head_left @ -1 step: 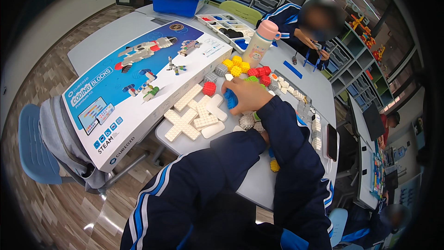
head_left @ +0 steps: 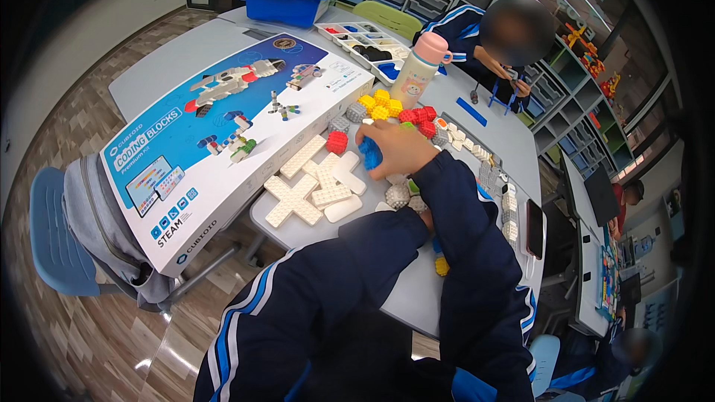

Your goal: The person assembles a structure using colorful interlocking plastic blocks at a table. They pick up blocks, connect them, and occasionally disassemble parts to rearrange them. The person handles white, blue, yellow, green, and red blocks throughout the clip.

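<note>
My right hand (head_left: 398, 150) closed over blue block (head_left: 369, 155), just right of red block (head_left: 337, 141). Left hand hidden under right sleeve, state unclear. Risk: sleeve sweeps white plates (head_left: 316, 187) or nudges pink-lidded bottle (head_left: 418, 68) behind red block.

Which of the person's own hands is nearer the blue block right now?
Right. The right hand rests on the blue block, fingers curled over it. The left hand is hidden under the right forearm, lower down near the white blocks, clearly farther from it.
</note>
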`<state>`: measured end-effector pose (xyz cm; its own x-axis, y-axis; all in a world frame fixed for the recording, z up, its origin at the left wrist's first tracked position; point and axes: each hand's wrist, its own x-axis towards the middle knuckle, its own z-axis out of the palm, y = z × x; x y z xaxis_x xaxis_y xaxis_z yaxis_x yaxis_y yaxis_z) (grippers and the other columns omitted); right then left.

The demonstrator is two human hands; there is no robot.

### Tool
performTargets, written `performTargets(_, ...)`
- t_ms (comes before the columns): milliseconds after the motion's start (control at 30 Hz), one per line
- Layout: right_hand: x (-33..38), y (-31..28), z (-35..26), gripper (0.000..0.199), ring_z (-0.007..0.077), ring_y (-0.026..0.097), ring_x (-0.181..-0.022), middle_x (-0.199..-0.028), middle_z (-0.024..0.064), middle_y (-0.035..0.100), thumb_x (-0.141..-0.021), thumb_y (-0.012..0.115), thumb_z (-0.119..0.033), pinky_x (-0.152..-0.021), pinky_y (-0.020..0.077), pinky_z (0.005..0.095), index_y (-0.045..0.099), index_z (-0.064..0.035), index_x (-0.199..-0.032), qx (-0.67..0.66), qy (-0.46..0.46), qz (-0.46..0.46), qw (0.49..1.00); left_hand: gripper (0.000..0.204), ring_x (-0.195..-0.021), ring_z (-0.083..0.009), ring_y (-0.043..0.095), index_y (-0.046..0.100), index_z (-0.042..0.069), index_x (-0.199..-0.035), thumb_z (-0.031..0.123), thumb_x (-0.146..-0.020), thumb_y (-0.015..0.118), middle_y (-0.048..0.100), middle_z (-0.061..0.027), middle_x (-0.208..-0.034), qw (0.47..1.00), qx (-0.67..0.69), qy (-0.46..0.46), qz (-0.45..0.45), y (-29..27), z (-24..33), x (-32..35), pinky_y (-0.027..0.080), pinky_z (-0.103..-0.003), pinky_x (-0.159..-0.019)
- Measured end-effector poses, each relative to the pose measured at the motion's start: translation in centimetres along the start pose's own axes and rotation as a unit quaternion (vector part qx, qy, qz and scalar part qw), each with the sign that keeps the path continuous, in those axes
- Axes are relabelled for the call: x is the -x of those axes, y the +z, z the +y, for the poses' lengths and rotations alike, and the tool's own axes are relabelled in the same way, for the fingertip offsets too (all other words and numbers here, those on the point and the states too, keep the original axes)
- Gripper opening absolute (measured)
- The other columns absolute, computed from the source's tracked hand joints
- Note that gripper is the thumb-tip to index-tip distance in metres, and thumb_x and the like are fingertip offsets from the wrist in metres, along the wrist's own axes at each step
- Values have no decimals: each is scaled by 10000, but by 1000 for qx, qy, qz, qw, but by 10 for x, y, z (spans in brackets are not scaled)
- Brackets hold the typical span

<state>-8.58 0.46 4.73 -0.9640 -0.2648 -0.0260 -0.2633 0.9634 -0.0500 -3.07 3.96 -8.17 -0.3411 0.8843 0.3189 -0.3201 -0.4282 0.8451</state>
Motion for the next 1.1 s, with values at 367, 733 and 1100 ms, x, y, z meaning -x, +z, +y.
performTargets(367, -35, 8, 16, 663, 334, 634, -1051, -1204, 144, 594, -667, 815, -309, -841, 518, 457, 551, -194, -1265, 7, 14, 56, 998, 265, -914, -233, 680, 512, 2, -1171, 145, -956, 576, 643, -147, -1012, 996, -70, 63, 0, 4, 3, 4, 545, -319, -796)
performTargets(733, 157, -75, -18, 403, 246, 679, -772, -961, 135, 697, -834, 744, -241, -697, 533, 325, 630, -48, -1168, -195, 79, 71, 975, 232, -907, -234, 682, 520, 4, -1153, 132, -963, 561, 638, -139, -998, 889, -381, 249, 52, 10, 25, 5, 547, -320, -792)
performTargets(1100, 230, 19, 26, 302, 270, 668, -832, -892, 123, 683, -777, 758, -214, -736, 533, 378, 675, -10, -984, -69, 248, 165, 952, 264, -934, -182, 632, 515, 1, -1182, 210, -1022, 504, 606, -133, -1037, 997, 46, 24, 58, 23, 49, 10, 505, -291, -831)
